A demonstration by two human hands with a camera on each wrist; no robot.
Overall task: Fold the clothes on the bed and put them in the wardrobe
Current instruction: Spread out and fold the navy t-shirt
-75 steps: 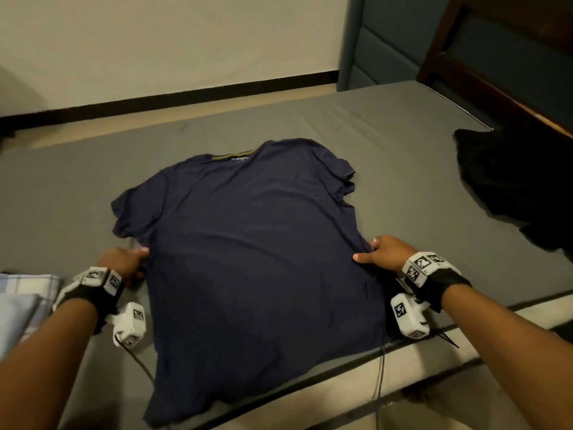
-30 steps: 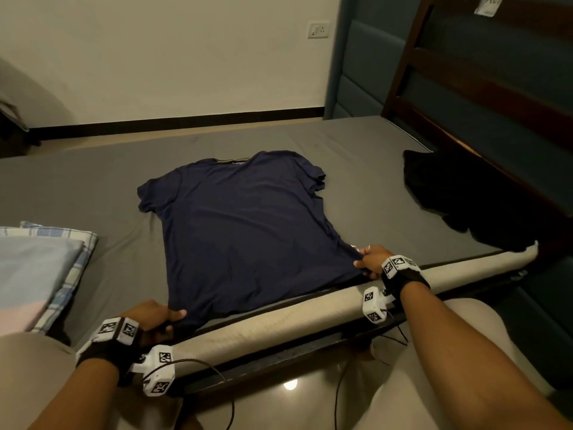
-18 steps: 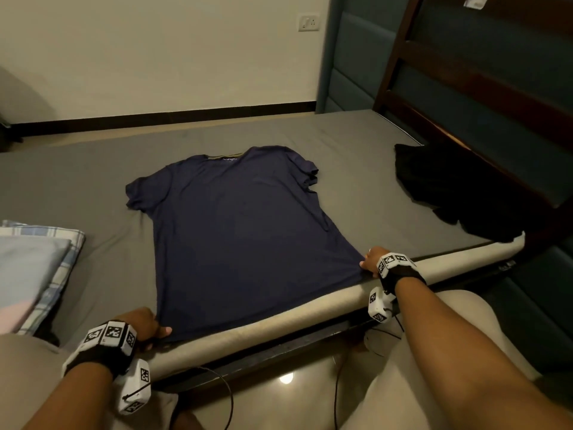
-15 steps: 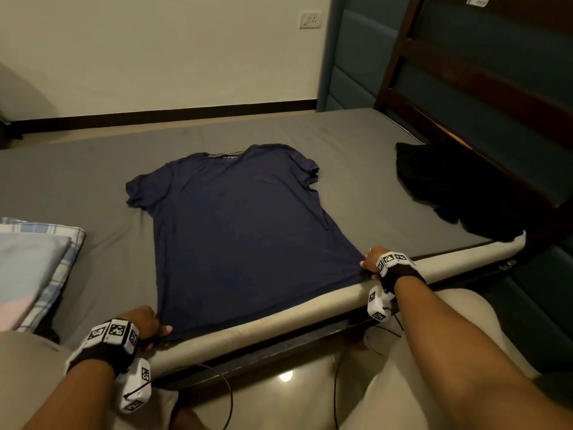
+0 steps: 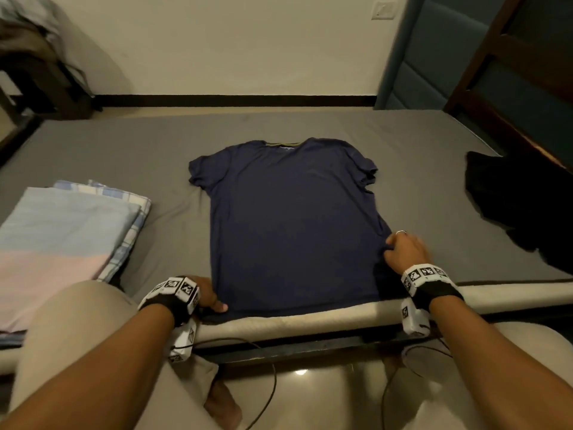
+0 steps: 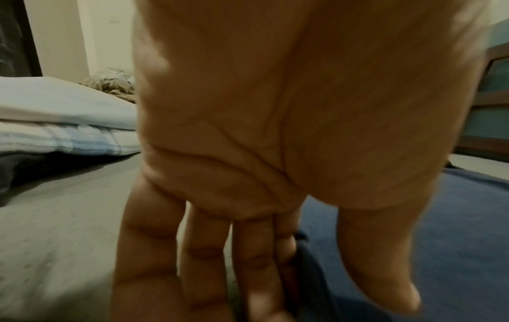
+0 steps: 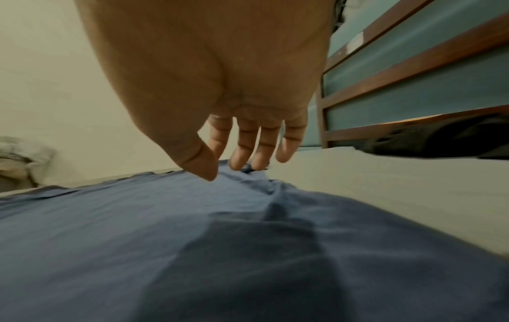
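Observation:
A navy T-shirt (image 5: 294, 218) lies flat on the grey bed sheet (image 5: 124, 144), collar away from me and hem at the near bed edge. My left hand (image 5: 210, 301) is at the hem's left corner. In the left wrist view the thumb lies over the T-shirt (image 6: 454, 239) and the fingers (image 6: 206, 261) run down beside its edge, pinching the corner. My right hand (image 5: 400, 248) is on the T-shirt's right side edge, a little up from the hem. In the right wrist view its fingers (image 7: 242, 150) are nearly straight, and the tips touch a small ridge of T-shirt cloth (image 7: 165, 228).
A folded stack of light blue, pink and checked cloth (image 5: 62, 237) sits on the bed at the left. A crumpled black garment (image 5: 521, 206) lies at the right, by the wooden headboard (image 5: 511, 72). More clothes hang over a chair (image 5: 31, 41) at the far left.
My right hand has left the hem's right corner and moved up along the shirt's right side edge. The left hand stays at the left corner. My view has swung left.

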